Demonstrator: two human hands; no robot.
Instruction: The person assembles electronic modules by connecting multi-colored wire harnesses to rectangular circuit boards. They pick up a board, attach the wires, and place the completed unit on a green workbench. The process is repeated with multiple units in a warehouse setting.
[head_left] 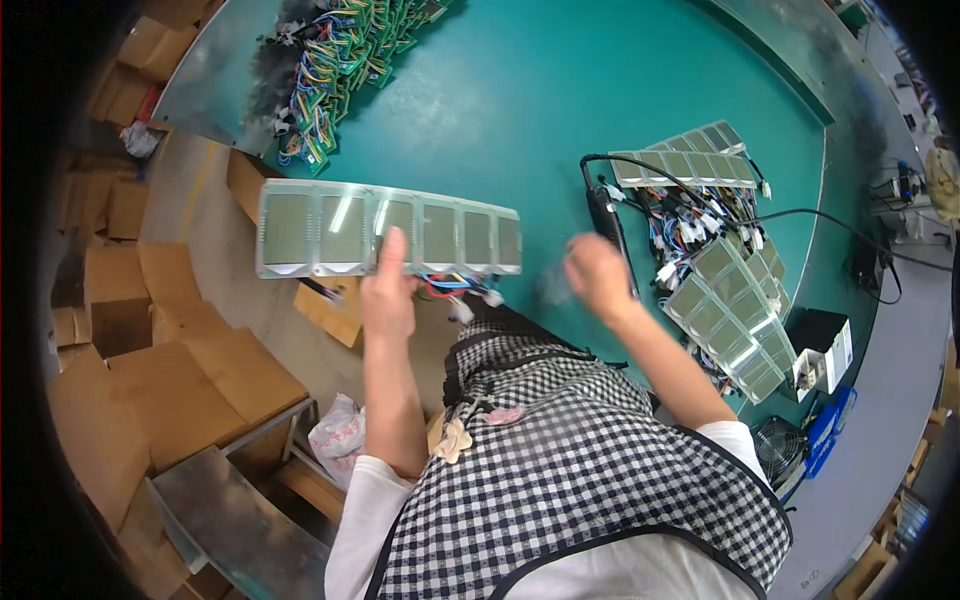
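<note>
A long panel of several grey display windows [440,238] in a clear-edged frame is gripped at its lower edge by my left hand [388,290], thumb on the front face. Coloured wires with white connectors [462,292] hang below the panel. To the right, over the green table, my right hand [598,275] has its fingers curled together. A faint, blurred translucent patch [556,284] shows beside those fingertips; whether the hand holds it is unclear. Just behind this hand lies a black pen-shaped tool [606,222] with a cord.
Green circuit boards with wires [345,75] are heaped at the far left of the green table [500,100]. More display panels [730,320] and wiring lie at the right, near a small fan [778,447] and a blue tray [830,432]. Cardboard boxes [190,390] stand left.
</note>
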